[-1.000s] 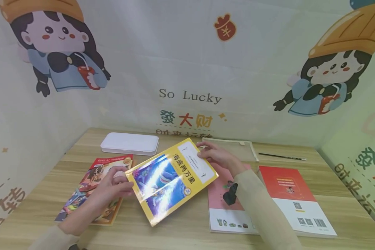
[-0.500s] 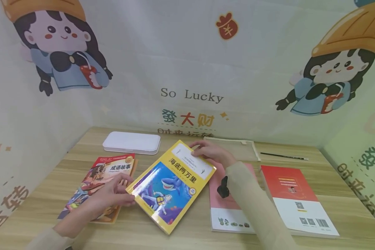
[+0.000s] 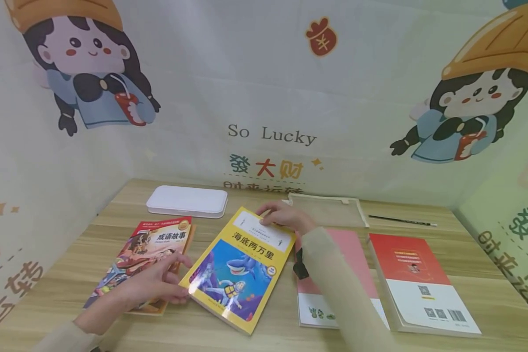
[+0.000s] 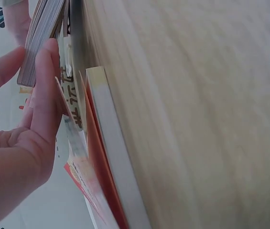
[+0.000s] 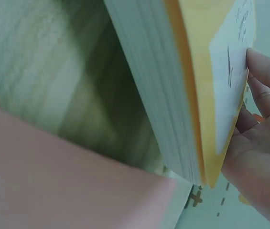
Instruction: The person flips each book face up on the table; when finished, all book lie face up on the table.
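Observation:
Both hands hold a yellow paperback (image 3: 242,264) with a shark and diver on its cover, tilted in the middle of the desk. My left hand (image 3: 151,286) pinches its lower left corner; in the left wrist view the thumb and fingers (image 4: 46,95) lie on opposite sides of the page block (image 4: 39,43). At the top edge my right hand (image 3: 286,217) grips the book, with the thumb on the white label (image 5: 230,71) and the other fingers partly hidden behind. Under my left forearm lies a red comic-style book (image 3: 158,239) on top of an orange-edged one.
A pink-and-white book (image 3: 352,249) lies partly beneath my right sleeve. Right of it is a red-and-white book (image 3: 422,288), back cover up. Along the back are a white pencil case (image 3: 187,199), a clear zip pouch (image 3: 325,210) and a black pencil (image 3: 400,220).
The yellow book has turned more upright and dropped lower towards the desk, its lower end coming nearer. My right hand has moved left with its top edge; the left hand keeps its corner.

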A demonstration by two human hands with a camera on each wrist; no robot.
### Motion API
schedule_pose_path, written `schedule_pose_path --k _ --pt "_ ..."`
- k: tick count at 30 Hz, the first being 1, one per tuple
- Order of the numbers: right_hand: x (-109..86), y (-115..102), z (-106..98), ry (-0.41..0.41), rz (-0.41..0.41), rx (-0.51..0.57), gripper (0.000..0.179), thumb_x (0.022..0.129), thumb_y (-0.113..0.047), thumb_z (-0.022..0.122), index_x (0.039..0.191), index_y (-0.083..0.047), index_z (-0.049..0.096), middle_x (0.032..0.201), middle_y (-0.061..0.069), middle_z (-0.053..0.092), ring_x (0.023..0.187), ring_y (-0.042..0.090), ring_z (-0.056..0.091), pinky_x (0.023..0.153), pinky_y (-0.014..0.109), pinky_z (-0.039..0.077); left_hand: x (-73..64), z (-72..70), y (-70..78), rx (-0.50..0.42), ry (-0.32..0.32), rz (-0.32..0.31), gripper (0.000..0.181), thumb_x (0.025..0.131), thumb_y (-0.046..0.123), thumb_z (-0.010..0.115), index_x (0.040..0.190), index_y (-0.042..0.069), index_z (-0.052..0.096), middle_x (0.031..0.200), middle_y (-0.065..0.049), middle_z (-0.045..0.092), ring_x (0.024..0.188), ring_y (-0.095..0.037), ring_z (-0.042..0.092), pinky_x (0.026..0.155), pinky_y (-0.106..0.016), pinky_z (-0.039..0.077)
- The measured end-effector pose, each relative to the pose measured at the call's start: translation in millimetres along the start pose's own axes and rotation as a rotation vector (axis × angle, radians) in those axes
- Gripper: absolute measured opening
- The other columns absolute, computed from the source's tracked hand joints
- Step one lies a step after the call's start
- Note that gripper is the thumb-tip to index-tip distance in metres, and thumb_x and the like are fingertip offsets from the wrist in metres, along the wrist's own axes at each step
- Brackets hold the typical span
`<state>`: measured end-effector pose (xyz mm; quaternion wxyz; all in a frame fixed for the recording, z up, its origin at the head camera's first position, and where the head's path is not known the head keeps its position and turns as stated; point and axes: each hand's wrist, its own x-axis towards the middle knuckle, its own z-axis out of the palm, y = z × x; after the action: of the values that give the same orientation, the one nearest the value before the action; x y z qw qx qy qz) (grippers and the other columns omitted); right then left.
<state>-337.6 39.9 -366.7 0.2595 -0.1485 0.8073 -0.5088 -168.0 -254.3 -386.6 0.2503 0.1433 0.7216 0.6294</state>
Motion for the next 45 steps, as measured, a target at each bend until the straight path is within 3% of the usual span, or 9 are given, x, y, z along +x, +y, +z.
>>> schedule_pose_path --k 8,20,27,37,42,45 --pt "12.7 11 11 0.054 0.001 -0.085 0.021 0.081 -0.008 0.06 0.103 -0.008 0.061 0.092 0.01 0.055 0.068 0.02 0.057 0.058 0.026 0.048 0.2 1.5 0.8 0.027 0.004 -0.013 0.049 0.081 0.004 0.062 0.115 -0.004 0.028 0.078 -0.024 0.061 0.071 -0.034 0.061 0.063 -0.041 0.051" --pt "14.6 15 17 0.123 -0.029 -0.141 0.024 0.081 -0.008 0.06 0.105 -0.007 0.061 0.094 0.008 0.057 0.076 0.019 0.055 0.066 0.026 0.046 3.4 4.5 0.8 0.045 0.007 -0.056 0.051 0.08 0.005 0.064 0.116 -0.005 0.028 0.078 -0.025 0.061 0.069 -0.034 0.061 0.062 -0.04 0.051" --pt "9.0 13 7 0.097 -0.071 -0.161 0.03 0.084 -0.01 0.058 0.112 0.0 0.055 0.094 0.01 0.06 0.08 0.018 0.057 0.072 0.028 0.046 1.8 3.5 3.4 0.104 0.01 -0.085 0.058 0.08 0.008 0.064 0.122 -0.007 0.028 0.078 -0.022 0.062 0.07 -0.034 0.061 0.062 -0.04 0.051" --pt "-10.4 11 -8 0.195 -0.092 -0.339 0.023 0.08 -0.007 0.057 0.102 0.0 0.06 0.08 0.007 0.059 0.071 0.019 0.054 0.062 0.025 0.044 1.6 0.5 2.1 0.204 0.012 -0.102 0.068 0.077 0.012 0.068 0.129 -0.006 0.029 0.077 -0.018 0.063 0.069 -0.031 0.061 0.06 -0.038 0.052" --pt "-25.5 14 -7 0.196 -0.062 -0.302 0.017 0.081 -0.005 0.058 0.095 0.003 0.059 0.067 0.011 0.056 0.058 0.017 0.051 0.054 0.026 0.045 3.0 -0.2 2.5 0.27 0.032 -0.102 0.064 0.077 0.013 0.068 0.128 -0.007 0.034 0.076 -0.014 0.062 0.067 -0.028 0.061 0.059 -0.037 0.052" --pt "-35.1 17 -6 0.208 -0.047 -0.3 0.016 0.08 -0.006 0.062 0.092 0.004 0.06 0.068 0.01 0.057 0.056 0.018 0.055 0.055 0.028 0.048 3.5 0.5 3.2 0.304 0.056 -0.096 0.059 0.076 0.012 0.069 0.123 -0.007 0.039 0.08 -0.012 0.061 0.067 -0.026 0.06 0.058 -0.036 0.052"
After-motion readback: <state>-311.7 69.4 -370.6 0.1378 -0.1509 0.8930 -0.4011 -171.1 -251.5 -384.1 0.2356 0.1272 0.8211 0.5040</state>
